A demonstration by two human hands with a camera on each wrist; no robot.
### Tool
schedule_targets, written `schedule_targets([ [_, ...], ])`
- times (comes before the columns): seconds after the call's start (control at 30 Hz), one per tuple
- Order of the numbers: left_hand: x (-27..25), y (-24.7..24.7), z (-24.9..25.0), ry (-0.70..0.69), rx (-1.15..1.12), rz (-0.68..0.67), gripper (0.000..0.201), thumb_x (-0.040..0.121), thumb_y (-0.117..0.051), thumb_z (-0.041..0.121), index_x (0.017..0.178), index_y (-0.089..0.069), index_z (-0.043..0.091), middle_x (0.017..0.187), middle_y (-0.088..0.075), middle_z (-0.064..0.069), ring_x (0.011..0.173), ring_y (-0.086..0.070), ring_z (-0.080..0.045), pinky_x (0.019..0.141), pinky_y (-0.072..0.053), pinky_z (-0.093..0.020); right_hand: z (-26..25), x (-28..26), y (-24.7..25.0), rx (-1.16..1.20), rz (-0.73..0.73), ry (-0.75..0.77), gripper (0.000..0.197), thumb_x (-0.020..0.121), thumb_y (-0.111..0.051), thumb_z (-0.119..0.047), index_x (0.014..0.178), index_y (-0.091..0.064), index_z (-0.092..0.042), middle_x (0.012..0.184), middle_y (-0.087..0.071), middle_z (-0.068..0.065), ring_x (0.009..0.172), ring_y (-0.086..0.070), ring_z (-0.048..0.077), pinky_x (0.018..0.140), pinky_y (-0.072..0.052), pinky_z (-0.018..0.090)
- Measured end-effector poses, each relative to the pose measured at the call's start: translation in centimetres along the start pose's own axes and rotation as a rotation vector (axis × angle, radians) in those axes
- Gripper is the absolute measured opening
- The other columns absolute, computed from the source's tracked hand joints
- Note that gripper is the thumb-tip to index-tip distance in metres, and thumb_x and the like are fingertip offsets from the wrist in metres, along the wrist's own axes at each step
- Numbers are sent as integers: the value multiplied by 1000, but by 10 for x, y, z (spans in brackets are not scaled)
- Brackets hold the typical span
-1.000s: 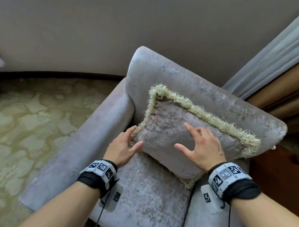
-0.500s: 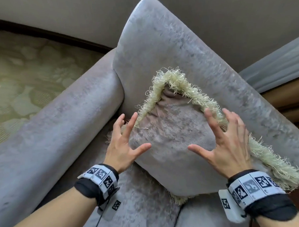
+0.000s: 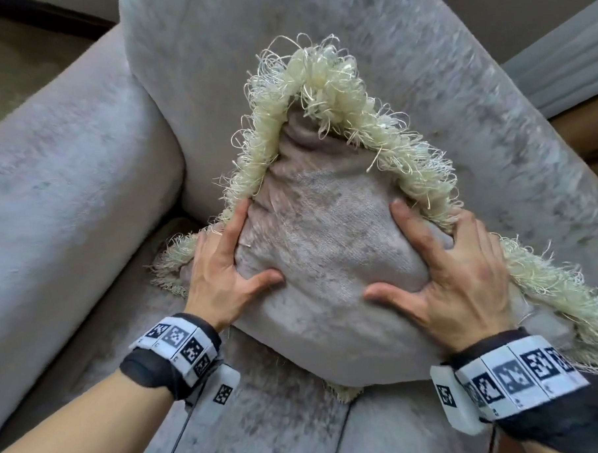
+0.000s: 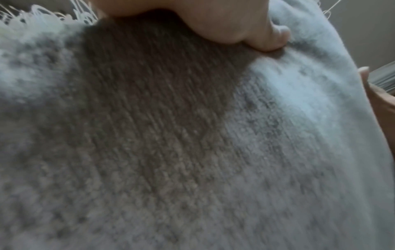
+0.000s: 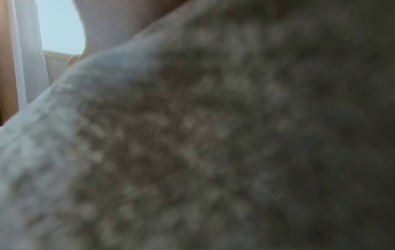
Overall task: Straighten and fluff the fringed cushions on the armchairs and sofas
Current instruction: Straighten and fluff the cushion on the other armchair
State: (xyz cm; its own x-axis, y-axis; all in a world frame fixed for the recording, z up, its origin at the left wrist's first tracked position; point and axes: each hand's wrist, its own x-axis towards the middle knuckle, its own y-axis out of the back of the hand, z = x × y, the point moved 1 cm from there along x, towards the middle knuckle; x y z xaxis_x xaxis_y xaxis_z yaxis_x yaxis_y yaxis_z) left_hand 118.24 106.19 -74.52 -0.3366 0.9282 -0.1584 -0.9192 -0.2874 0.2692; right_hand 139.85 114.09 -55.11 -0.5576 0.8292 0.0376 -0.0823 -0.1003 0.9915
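Head view, hands: the left hand (image 3: 224, 264) and right hand (image 3: 460, 270) are clamped on opposite flanks of the fringed cushion (image 3: 326, 252), thumbs dug into its face, fingers wrapped around its sides.
Head view, place: the cushion is stood on one corner on the armchair seat (image 3: 265, 426), leant against the backrest (image 3: 421, 84).
Head view, axis: its long diagonal is run from 6 o'clock to 12 o'clock, the bunched top corner pointed at 12.
Head view, progress: fluffing is judged under way; squaring is left undone.
Left wrist view: the thumb (image 4: 269, 38) is pressed into the blurred cushion fabric.
Right wrist view: only blurred cushion fabric and a curtain (image 5: 27, 59) at 10 o'clock are shown.
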Motion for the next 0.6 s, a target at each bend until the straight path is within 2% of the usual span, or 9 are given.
schedule_targets([
  [0.07,2,-1,-3,11,-9,19,101,53,-59,90,140,-9,77,123,-58,-13,118,-52,-29,102,-40,-44,0,-1,-3,4,23,8,96,66,-47,-88,149,-32,-42,91,-49,21,74,-47,30,66,-39,40],
  [0.13,3,-1,-5,-11,-33,41,94,55,-57,93,138,-13,79,129,-61,-6,122,-55,-27,105,-43,-46,0,-1,-5,13,38,18,96,66,-48,-87,149,-32,-42,90,-49,21,73,-47,30,66,-38,39],
  [0.3,5,-3,1,-34,-61,71,88,59,-65,82,133,-18,82,126,-60,11,115,-57,-10,102,-44,-31,2,-1,-8,32,47,20,90,70,-50,-86,148,-34,-43,87,-49,18,72,-47,30,65,-38,39],
  [0.37,4,-3,4,-12,-85,72,89,60,-68,72,137,-23,74,132,-57,18,119,-57,-4,104,-41,-24,3,-2,-10,53,60,35,85,74,-51,-83,147,-36,-42,85,-50,17,71,-48,30,64,-40,39],
  [0.43,2,-2,7,-7,-113,64,87,61,-70,66,138,-30,66,137,-61,14,121,-60,-3,106,-42,-21,4,-4,-11,81,80,56,81,77,-52,-79,147,-39,-40,82,-52,18,69,-50,30,64,-43,40],
  [0.5,-2,0,11,-34,-148,46,87,63,-75,63,142,-38,56,136,-65,10,122,-62,-5,110,-45,-30,5,-5,-9,104,104,72,77,81,-52,-76,146,-40,-38,80,-54,18,66,-51,30,62,-45,41],
  [0.53,-5,2,15,-52,-162,38,87,64,-77,61,143,-41,51,136,-65,12,123,-62,-4,111,-46,-33,6,-7,-7,117,118,76,74,83,-51,-75,146,-41,-38,78,-53,17,64,-51,30,61,-46,42],
  [0.57,-8,4,21,-68,-174,34,86,64,-78,61,142,-43,50,134,-65,18,123,-61,0,112,-45,-31,8,-9,-4,130,134,77,72,85,-50,-75,146,-41,-37,76,-53,16,63,-50,29,60,-46,42],
  [0.6,-11,6,28,-82,-183,35,83,64,-79,60,139,-44,52,130,-63,29,121,-59,7,111,-44,-24,10,-11,0,144,150,76,71,86,-48,-74,146,-41,-37,75,-52,16,62,-49,28,59,-46,41],
])
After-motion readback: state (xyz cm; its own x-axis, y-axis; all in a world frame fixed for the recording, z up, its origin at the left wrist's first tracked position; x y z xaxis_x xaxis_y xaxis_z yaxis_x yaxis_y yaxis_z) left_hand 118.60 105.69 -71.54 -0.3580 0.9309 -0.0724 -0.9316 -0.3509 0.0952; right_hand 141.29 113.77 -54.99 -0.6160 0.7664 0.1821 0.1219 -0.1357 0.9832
